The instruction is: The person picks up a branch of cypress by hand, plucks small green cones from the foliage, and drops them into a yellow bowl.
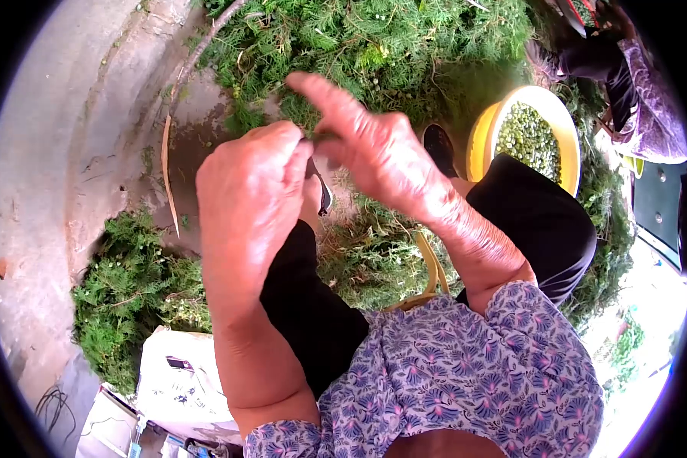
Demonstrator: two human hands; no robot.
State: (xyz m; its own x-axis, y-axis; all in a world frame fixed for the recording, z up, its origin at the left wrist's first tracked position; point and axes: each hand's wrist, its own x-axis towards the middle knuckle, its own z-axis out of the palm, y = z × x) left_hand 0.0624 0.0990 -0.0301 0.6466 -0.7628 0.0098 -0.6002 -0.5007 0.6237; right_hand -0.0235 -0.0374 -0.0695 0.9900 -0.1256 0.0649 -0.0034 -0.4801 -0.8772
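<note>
Both of my hands are raised in front of me, close together over the ground between my knees. My left hand [249,179] is closed in a fist with its back toward me; anything inside it is hidden. Beside it, my right hand [385,153] has its index finger stretched out to the upper left, apart from a blurred thumb near the left fist. I see nothing held in the right hand. Beyond the hands lies a big heap of green conifer sprigs [374,53]. To the right stands a yellow tub [569,141] holding many small green cones or berries [528,141].
Another pile of green branches [133,286] lies at the left, near a white box-like object [183,378]. A yellow strap or handle [433,263] shows between my legs. At upper right sits another person [649,99] in patterned clothing. Bare concrete [46,153] runs along the left.
</note>
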